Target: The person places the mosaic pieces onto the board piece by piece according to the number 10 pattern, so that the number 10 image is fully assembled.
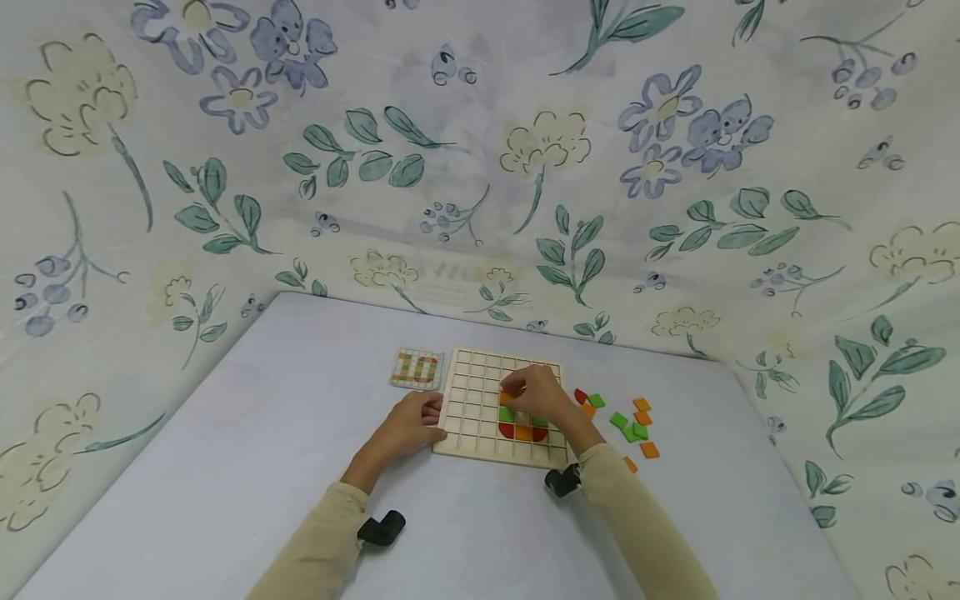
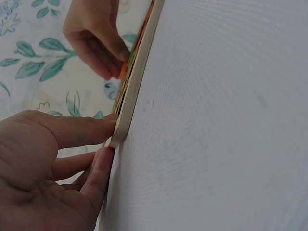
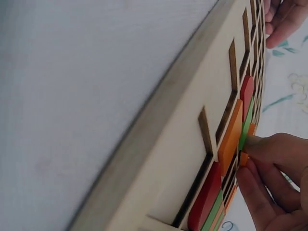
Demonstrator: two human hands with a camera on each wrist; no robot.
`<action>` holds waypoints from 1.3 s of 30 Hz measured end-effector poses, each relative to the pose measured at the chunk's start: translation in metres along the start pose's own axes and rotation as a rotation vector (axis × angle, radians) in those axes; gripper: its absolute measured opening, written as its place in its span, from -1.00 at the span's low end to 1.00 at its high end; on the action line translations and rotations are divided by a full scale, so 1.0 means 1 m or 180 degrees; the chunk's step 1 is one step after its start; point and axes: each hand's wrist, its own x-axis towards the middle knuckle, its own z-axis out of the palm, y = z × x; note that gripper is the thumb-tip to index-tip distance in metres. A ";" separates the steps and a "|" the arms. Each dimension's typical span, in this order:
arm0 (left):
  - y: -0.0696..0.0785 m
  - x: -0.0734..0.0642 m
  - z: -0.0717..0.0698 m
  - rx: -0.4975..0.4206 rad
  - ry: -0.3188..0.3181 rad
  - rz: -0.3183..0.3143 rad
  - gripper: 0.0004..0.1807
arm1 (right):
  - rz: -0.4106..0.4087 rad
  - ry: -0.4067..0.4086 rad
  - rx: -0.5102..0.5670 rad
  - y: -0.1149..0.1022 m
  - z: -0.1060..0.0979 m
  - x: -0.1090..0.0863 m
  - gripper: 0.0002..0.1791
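A pale wooden grid board [image 1: 468, 400] lies on the white table. My left hand [image 1: 405, 425] holds its near left corner; in the left wrist view the thumb [image 2: 89, 130] is on the upper edge and a finger lies against the lower side. Over the right half of the board, my right hand [image 1: 543, 393] pinches a small orange tile [image 3: 244, 159] between thumb and fingertips. Below that hand, a red rounded piece [image 1: 507, 430], an orange square tile [image 1: 523, 433] and a green tile [image 1: 506, 414] sit in the grid. The hand hides part of the pattern.
A small card [image 1: 417, 369] printed with a coloured grid pattern lies left of the board. Several loose green tiles [image 1: 619, 420] and orange tiles [image 1: 649, 450] are scattered to the right, with a red piece [image 1: 581, 396] near the board. A flowered cloth [image 1: 450, 192] hangs behind the table.
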 end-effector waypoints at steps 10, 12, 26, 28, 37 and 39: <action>0.000 0.001 0.002 -0.0011 -0.0012 -0.0017 -0.28 | -0.0011 0.0019 0.0069 -0.002 0.002 0.000 -0.72; 0.000 0.001 0.002 -0.0022 -0.0019 -0.0012 -0.29 | -0.0016 0.0014 0.0045 -0.002 0.004 0.000 -0.74; 0.000 -0.002 0.002 0.0025 0.0001 -0.0035 -0.29 | -0.0020 -0.0007 -0.0157 -0.008 0.008 -0.003 -0.80; 0.000 -0.001 0.002 0.0023 -0.0020 -0.0008 -0.29 | 0.0006 0.0004 -0.0188 -0.008 0.008 -0.003 -0.80; 0.000 0.001 0.001 0.0052 -0.0011 -0.0016 -0.29 | -0.0077 0.0113 -0.0223 -0.002 0.007 -0.003 -0.82; 0.000 0.000 0.001 0.0057 -0.0017 -0.0017 -0.28 | -0.0068 0.0106 -0.0202 0.001 0.005 -0.005 -0.83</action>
